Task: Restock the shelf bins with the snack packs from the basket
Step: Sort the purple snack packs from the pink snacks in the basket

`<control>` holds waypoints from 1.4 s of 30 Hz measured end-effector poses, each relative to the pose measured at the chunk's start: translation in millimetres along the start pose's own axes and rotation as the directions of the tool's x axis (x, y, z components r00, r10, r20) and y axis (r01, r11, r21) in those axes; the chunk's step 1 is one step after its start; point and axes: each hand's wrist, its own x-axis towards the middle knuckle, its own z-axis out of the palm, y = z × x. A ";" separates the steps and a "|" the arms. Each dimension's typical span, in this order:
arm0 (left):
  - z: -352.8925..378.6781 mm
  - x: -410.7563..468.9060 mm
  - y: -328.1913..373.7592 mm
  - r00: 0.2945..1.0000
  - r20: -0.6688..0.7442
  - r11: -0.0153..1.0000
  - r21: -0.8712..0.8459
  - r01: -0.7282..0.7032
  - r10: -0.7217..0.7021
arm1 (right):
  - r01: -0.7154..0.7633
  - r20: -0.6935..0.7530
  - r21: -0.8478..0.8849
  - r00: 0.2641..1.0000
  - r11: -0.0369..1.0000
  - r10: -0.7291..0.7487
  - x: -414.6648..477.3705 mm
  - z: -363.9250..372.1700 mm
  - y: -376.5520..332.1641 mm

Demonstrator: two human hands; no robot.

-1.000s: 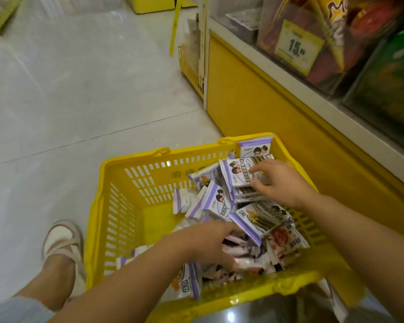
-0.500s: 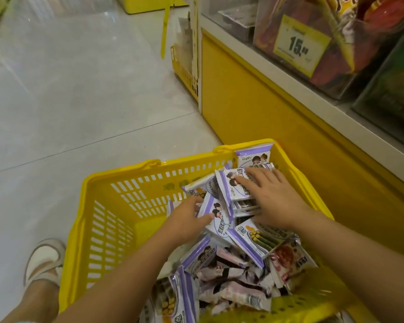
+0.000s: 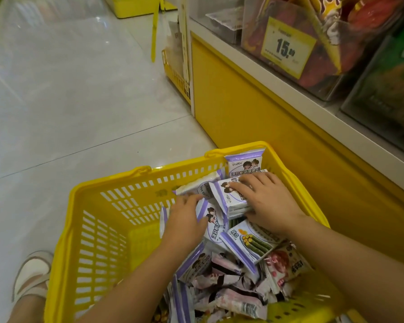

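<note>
Both hands down in the yellow basket (image 3: 117, 181) by the shelf, my left hand (image 3: 184, 222) pinching one purple pack (image 3: 212, 221), my right hand (image 3: 266, 201) spread over a small stack (image 3: 229, 200) with the thumb clamping it, and heaps of packs left for the shelf bins (image 3: 331, 73) above.

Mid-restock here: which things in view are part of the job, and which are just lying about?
Job: yellow basket; purple snack packs, a stack of them gripped by the right hand; left hand resting on another pack; pink snack packs; shelf bins.
Lying about: price tag; sandal; yellow crate up the aisle.
</note>
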 end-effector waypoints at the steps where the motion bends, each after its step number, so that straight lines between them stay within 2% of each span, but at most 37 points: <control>1: -1.2 1.9 5.5 0.996 -0.074 0.999 -0.014 -0.042 0.041 | -0.001 0.004 0.036 1.000 0.999 0.001 -0.7 -1.8 1.6; 3: -3.8 7.5 20.3 0.998 -0.050 0.980 -0.196 -0.033 0.024 | 0.009 0.029 0.077 1.000 0.997 -0.011 -0.4 -4.9 4.6; 5: -3.3 15.3 31.7 0.989 0.130 0.935 -0.337 0.110 -0.070 | 0.017 0.066 0.142 0.997 0.990 -0.026 0.6 -7.8 7.3; 7: 0.2 25.0 36.0 0.943 0.286 0.877 -0.393 0.278 -0.171 | -0.017 0.100 0.256 0.995 0.966 -0.009 0.2 -16.2 11.5; 9: 3.8 35.0 36.4 0.898 0.365 0.776 -0.481 0.407 -0.245 | -0.085 0.074 0.373 0.995 0.924 0.062 0.4 -25.0 16.0; 12: 10.1 45.2 39.9 0.853 0.440 0.706 -0.508 0.494 -0.280 | -0.202 0.071 0.446 0.979 0.872 0.191 2.9 -32.1 23.5; 15: 17.2 49.3 45.7 0.837 0.469 0.699 -0.497 0.514 -0.282 | -0.272 0.162 0.415 0.961 0.868 0.224 5.6 -31.9 23.5; 21: 24.9 49.6 50.4 0.842 0.455 0.549 -0.641 0.536 -0.291 | -0.328 0.303 0.364 0.927 0.872 0.222 14.3 -37.9 25.4; 25: 32.4 49.3 48.1 0.872 0.388 0.529 -0.693 0.490 -0.299 | -0.341 0.349 0.407 0.915 0.847 0.201 16.3 -44.0 28.6; 30: 31.1 46.4 49.8 0.900 0.356 0.406 -0.805 0.433 -0.253 | -0.372 0.371 0.504 0.908 0.780 0.193 15.3 -53.0 31.6; 34: 28.7 38.0 58.7 0.917 0.375 0.400 -0.826 0.397 -0.134 | -0.398 0.414 0.551 0.894 0.734 0.174 12.6 -58.2 34.1; 38: 27.7 30.1 61.2 0.926 0.372 0.490 -0.797 0.355 -0.066 | -0.410 0.460 0.570 0.877 0.712 0.138 9.4 -64.7 35.9; 42: 5.1 23.4 59.7 0.920 0.391 0.508 -0.797 0.326 0.023 | -0.388 0.496 0.586 0.866 0.712 0.064 9.5 -79.0 39.6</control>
